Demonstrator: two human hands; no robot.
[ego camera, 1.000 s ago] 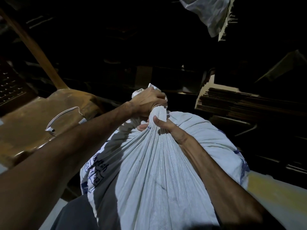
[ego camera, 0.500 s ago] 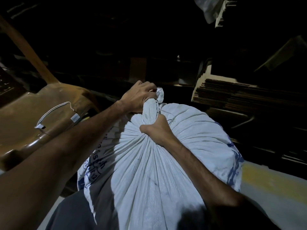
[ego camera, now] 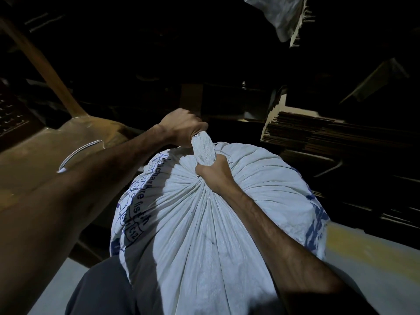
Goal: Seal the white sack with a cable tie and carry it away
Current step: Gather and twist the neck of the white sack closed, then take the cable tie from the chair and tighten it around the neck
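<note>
A full white woven sack (ego camera: 204, 223) with blue print stands in front of me, its mouth gathered into a twisted neck (ego camera: 202, 150). My left hand (ego camera: 181, 127) is closed around the top of the neck. Just below, at the neck's base, my right hand (ego camera: 214, 172) grips the bunched fabric. A white cable tie (ego camera: 78, 152) lies curved on the brown surface to the left, apart from both hands.
The brown plastic chair seat (ego camera: 34, 169) sits at the left, with a wooden pole (ego camera: 45, 69) rising behind it. Stacks of flattened cardboard (ego camera: 329, 133) fill the right. Another white bag (ego camera: 281, 14) hangs at the top right. The surroundings are dark.
The neck has been twisted tighter and the loose top fabric has disappeared into my left fist. My right hand slid down to the neck's base. The view shifted slightly.
</note>
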